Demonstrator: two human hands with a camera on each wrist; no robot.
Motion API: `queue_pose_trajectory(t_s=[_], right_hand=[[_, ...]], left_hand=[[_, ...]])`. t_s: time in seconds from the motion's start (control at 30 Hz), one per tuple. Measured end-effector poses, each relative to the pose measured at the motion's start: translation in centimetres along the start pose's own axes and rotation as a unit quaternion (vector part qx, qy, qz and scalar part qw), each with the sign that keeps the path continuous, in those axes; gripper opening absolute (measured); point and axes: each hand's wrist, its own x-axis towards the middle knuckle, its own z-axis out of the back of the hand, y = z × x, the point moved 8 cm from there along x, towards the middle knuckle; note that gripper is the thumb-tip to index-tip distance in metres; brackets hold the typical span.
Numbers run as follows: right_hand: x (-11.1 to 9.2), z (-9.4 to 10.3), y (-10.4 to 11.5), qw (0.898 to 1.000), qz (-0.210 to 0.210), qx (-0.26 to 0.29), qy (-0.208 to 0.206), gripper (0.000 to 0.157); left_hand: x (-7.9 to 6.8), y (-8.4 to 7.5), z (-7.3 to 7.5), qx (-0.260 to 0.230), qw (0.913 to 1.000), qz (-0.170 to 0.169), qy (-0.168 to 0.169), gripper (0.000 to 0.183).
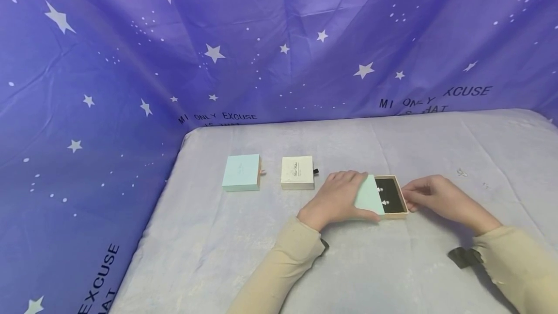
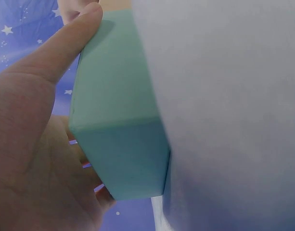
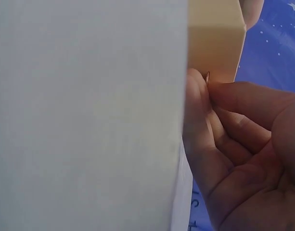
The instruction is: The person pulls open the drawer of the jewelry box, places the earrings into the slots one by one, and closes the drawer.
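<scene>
A mint-green jewelry box (image 1: 369,196) lies on the table with its tan drawer (image 1: 395,216) partly out to the right. Inside the drawer, a pair of earrings (image 1: 385,202) sits on a black pad. My left hand (image 1: 337,197) grips the green sleeve (image 2: 116,77), thumb along the near side and fingers over the far side. At the drawer's right end, my right hand (image 1: 436,197) pinches a small ribbon tab (image 3: 208,77) between thumb and forefinger, close against the drawer's end wall (image 3: 214,45).
A light-blue box (image 1: 241,172) with a pinkish ribbon tab stands at the back left. Beside it is a cream box (image 1: 297,172) with a black tab. Small shiny jewelry pieces (image 1: 462,172) lie at the back right. A purple star-printed curtain (image 1: 279,52) hangs behind the table.
</scene>
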Motion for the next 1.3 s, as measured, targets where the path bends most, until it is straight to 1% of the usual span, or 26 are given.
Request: queue_pose_trajectory(t_s=[0.17,0.3,0.53,0.77,0.93,1.13,1.3], right_hand=[[0.3,-0.6,0.5,0.999,0.007,0.049,0.02,0.017],[0.5,-0.9,0.6,0.997,-0.001,0.068,0.033,0.018],[0.9,-1.5,1.3,0.996,0.002,0.071,0.045,0.019],[1.2,-2.4,1.8,0.996,-0.004,0.075,0.055,0.018],[1.4,-2.5,2.1,0.997,-0.003,0.061,0.057,0.016],[1.9,-2.8,2.7,0.995,0.002,0.072,0.062,0.014],[2.1,-2.8,3.3,0.997,0.009,0.047,0.057,0.014]], left_hand=[[0.1,-0.2,0.1,0.001,1.0,-0.005,-0.003,0.097],[0.2,-0.3,0.0,0.0,1.0,-0.008,-0.004,0.097],[0.0,-0.2,0.0,0.002,1.0,-0.007,-0.007,0.097],[-0.1,-0.2,-0.2,-0.007,0.9999,-0.008,-0.005,0.096],[-0.1,-0.3,0.0,-0.006,0.9999,-0.011,-0.01,0.095],[-0.2,-0.3,0.1,-0.004,0.9998,-0.012,-0.018,0.093],[-0.1,-0.3,0.1,-0.003,0.9997,-0.014,-0.017,0.095]])
